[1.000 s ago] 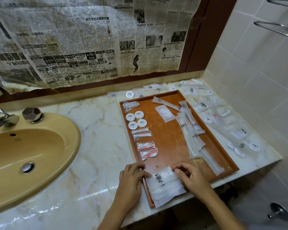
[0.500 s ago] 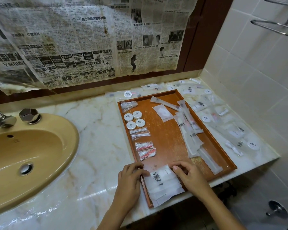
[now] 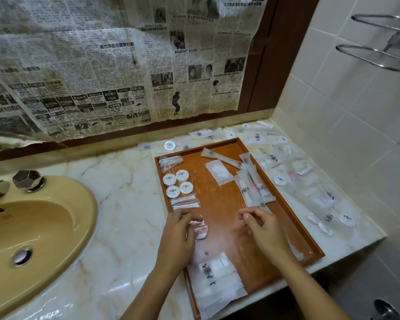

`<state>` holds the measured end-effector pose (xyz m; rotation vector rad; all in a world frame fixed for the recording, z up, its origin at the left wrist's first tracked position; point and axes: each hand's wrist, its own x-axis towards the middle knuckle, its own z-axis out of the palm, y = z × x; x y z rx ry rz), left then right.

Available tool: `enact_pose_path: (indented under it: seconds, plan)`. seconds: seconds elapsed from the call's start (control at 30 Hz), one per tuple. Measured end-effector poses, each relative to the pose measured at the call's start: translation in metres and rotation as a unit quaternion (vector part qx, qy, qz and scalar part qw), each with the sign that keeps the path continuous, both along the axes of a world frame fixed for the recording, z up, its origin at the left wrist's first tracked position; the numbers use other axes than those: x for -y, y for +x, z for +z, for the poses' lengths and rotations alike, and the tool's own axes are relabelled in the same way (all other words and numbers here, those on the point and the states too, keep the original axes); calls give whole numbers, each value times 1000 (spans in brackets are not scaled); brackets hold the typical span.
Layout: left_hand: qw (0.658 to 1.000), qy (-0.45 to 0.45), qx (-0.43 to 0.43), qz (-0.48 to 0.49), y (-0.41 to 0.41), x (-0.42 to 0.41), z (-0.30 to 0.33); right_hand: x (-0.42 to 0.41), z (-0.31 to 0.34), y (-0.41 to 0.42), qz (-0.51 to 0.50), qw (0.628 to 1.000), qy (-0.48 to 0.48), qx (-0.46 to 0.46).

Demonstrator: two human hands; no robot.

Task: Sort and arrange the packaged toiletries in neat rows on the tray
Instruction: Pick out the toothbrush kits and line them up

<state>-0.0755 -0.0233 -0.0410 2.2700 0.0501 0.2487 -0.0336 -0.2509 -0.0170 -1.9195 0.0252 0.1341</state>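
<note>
White flat packets (image 3: pixel 214 277) with dark crest logo, newspaper (image 3: pixel 116 65) reading "RM298"

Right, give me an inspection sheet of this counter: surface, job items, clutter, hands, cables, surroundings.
Surface: marble counter, orange-brown tray on it.
Job's things: on the tray, four round white tins in a block, cotton swab packets below them, red-and-white packets, a fanned stack of white sachets at the near edge, long packets lying crooked on the right.
Clutter: loose packets strewn on the counter beside and behind the tray.
Hands: left hand touches the red-and-white packets; right hand over the tray, fingers loosely curled, holds nothing visible.
Cables: nothing seen.
Surroundings: yellow sink, newspaper on the wall, tiled wall with metal rack.
</note>
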Motion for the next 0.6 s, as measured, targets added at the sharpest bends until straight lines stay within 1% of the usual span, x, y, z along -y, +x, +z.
enact_pose_path:
  seconds: [0.1,0.3,0.5,0.57,0.6]
  plan:
    - [1000,5,7,5,30,10,10,2,9,27,0,1000,-10,14]
    - [999,44,-2,3,92,35,22,5,13,75,17,996,-83,29]
    - [993,115,-36,8,141,55,7,-2,-9,98,80,987,-137,35]
    - [991,128,-43,3,153,59,0,-2,-22,103,119,969,-207,69]
    - [990,136,-48,1,157,60,-2,-1,-26,105,136,952,-256,96]
